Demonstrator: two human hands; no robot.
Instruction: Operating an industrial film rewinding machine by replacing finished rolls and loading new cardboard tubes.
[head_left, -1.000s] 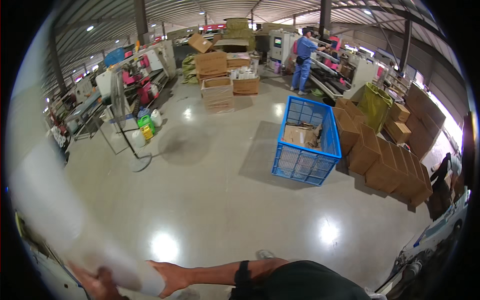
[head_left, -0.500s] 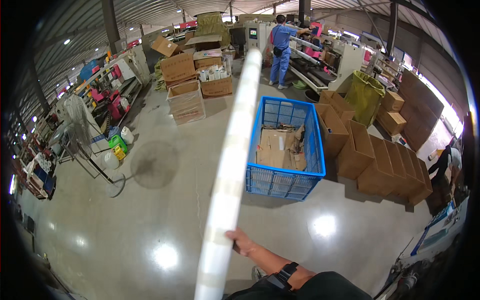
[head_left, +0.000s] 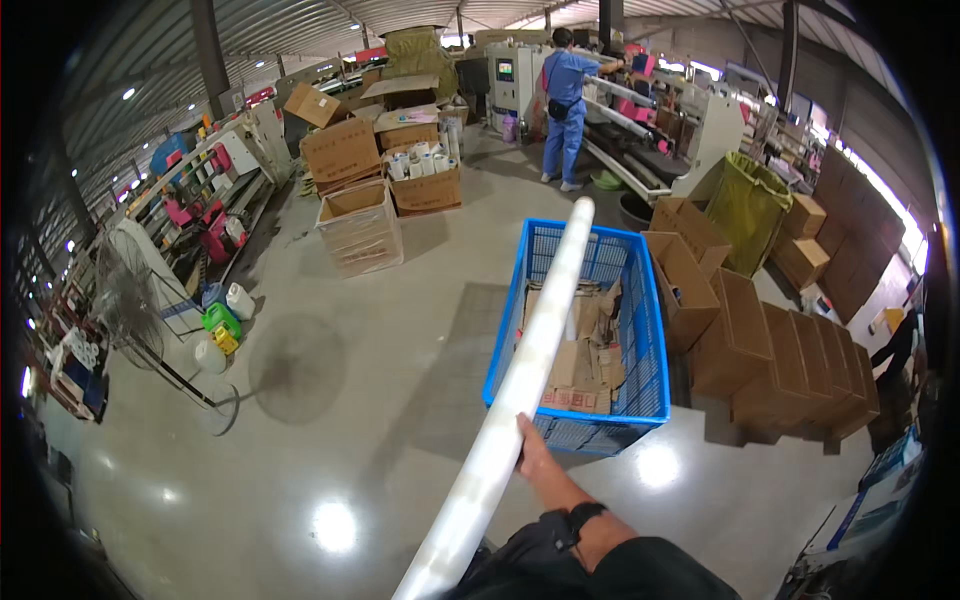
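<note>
Head view, left to right: left hand out of sight, so its state I cannot tell; a long white tube (head_left: pixel 513 390) slants upward, the right hand (head_left: pixel 534 453) curled against its right side, presumably to steady it, fingers partly hidden; behind the tube's upper part, a blue crate (head_left: pixel 585 435); then brown cartons (head_left: pixel 735 350), lined up perhaps for easy reach

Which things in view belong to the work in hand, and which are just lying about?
Work in hand:
long white tube, held by the right hand
blue crate, probably; the tube crosses it in this view

Apparently just lying about:
standing fan
green jug
open cardboard boxes right of the crate
olive sack
</note>
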